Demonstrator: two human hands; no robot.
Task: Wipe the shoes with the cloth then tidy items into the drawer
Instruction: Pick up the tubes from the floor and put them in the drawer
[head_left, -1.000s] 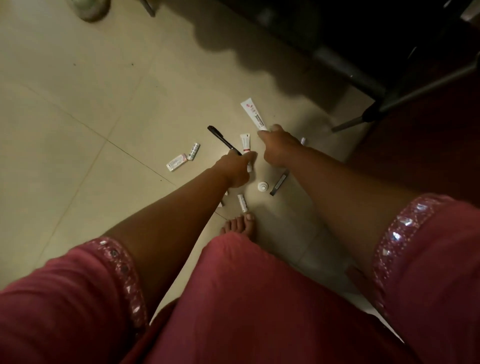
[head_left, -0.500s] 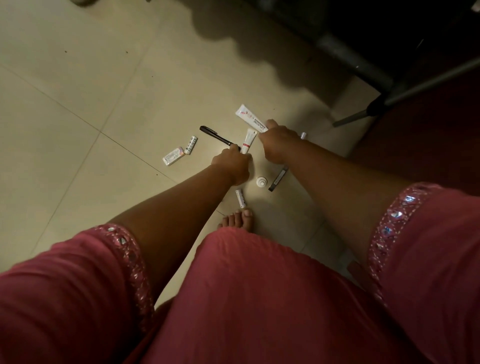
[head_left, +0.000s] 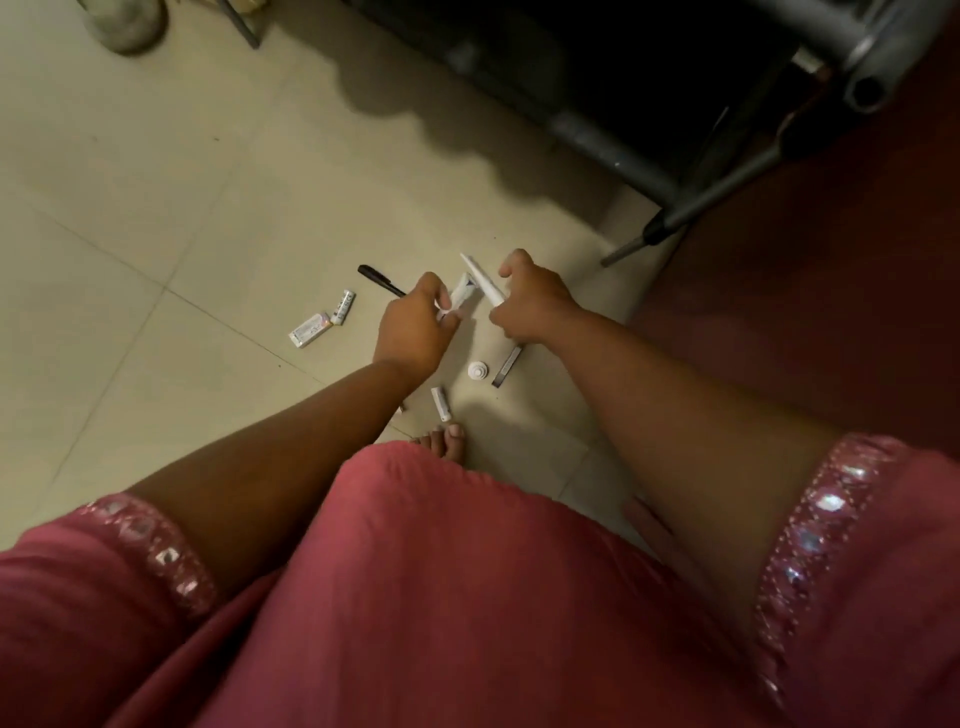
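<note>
Head view: both tubes, earlier on the floor, now lifted by left hand (head_left: 415, 332) and right hand (head_left: 530, 306).

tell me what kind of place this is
Probably a room in a home: a pale tiled floor, a dark metal-framed piece of furniture, and small tubes held in the left hand and right hand.

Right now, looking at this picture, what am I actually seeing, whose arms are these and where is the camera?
The camera sits on a person's head, looking down at their own arms and pink clothing. The left hand holds a small white tube in its grip; the right hand holds a longer white tube. On the tiled floor lie a black pen, two small white packets, a round white cap, a slim dark stick and another small tube.
</note>
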